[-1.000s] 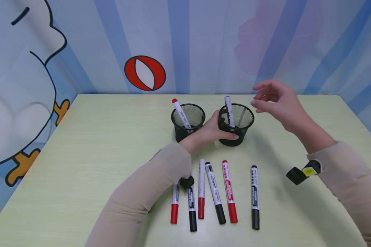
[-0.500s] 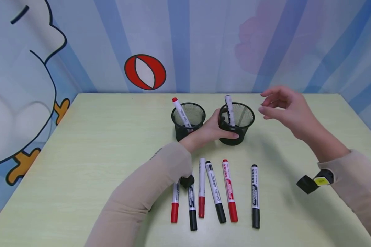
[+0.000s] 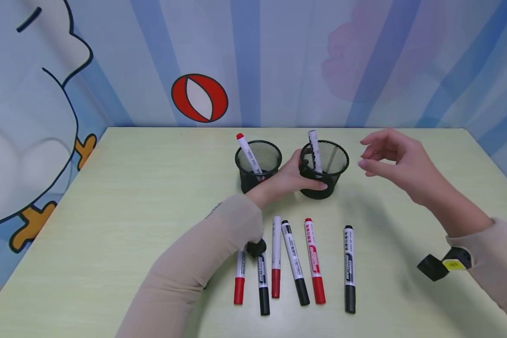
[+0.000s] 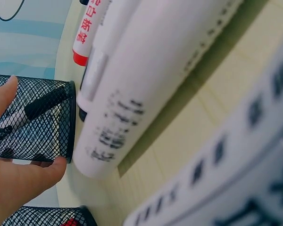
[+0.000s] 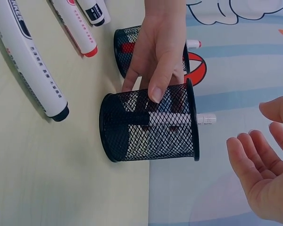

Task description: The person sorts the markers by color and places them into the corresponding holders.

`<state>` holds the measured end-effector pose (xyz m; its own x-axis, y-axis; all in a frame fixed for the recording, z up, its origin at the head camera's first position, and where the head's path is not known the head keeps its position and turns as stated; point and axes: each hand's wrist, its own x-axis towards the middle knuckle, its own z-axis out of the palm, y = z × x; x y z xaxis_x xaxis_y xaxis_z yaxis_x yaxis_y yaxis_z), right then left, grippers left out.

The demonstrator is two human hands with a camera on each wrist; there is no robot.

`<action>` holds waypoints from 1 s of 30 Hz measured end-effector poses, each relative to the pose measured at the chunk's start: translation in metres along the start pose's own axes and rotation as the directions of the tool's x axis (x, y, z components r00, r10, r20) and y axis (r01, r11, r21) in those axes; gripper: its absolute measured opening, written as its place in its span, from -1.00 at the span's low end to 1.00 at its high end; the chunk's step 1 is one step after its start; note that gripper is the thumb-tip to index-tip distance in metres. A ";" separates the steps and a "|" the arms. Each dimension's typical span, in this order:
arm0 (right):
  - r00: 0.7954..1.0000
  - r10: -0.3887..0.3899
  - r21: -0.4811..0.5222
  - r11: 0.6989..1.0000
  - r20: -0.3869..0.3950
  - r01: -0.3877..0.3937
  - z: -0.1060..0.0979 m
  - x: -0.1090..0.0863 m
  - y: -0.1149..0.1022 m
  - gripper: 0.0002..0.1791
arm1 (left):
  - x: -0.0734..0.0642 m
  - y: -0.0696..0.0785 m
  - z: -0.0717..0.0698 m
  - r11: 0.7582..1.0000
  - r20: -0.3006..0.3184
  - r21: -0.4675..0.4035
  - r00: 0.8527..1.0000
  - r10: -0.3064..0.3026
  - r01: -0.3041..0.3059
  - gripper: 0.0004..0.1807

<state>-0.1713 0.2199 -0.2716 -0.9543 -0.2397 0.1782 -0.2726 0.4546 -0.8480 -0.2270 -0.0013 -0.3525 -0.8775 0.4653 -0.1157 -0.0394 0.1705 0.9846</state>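
Note:
My left hand [image 3: 288,179] grips the right-hand black mesh pen cup [image 3: 327,180] from its left side, thumb across the front. A black-capped marker [image 5: 172,118] leans inside that cup, cap down, as the right wrist view shows through the mesh. Just left of it stands a second mesh pen cup [image 3: 249,180], partly behind my left wrist. It holds a marker with a red end [image 3: 249,154]. To the right of the gripped cup, my right hand [image 3: 399,162] hovers above the table with loosely bent fingers and nothing in them.
Several whiteboard markers lie in front of the cups, among them a red-capped marker [image 3: 314,263] and a black-capped marker [image 3: 349,270] farther right. My left forearm covers parts of the leftmost ones. A patterned backdrop [image 3: 279,61] rises behind the table [image 3: 152,178].
My right hand has moved right and slightly toward me, away from the gripped cup. My left hand, the cups and the markers stay in place.

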 end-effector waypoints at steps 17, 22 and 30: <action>0.996 0.041 -0.043 0.998 0.084 -0.038 0.005 -0.025 0.005 -0.64 | -0.001 0.001 0.000 1.000 0.002 -0.010 1.000 0.002 -0.002 0.04; 0.991 0.060 -0.029 0.998 0.117 -0.057 0.008 -0.029 0.015 -0.65 | -0.001 0.001 0.001 1.000 0.001 -0.007 1.000 0.000 0.000 0.03; 0.979 0.074 -0.006 0.997 0.190 -0.074 0.020 -0.032 0.027 -0.67 | -0.001 0.001 0.000 1.000 -0.006 0.021 1.000 0.000 0.000 0.00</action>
<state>-0.1455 0.2229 -0.3104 -0.9312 -0.3642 0.0172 -0.2021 0.4761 -0.8558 -0.2260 -0.0016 -0.3510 -0.8806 0.4598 -0.1147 -0.0296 0.1884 0.9817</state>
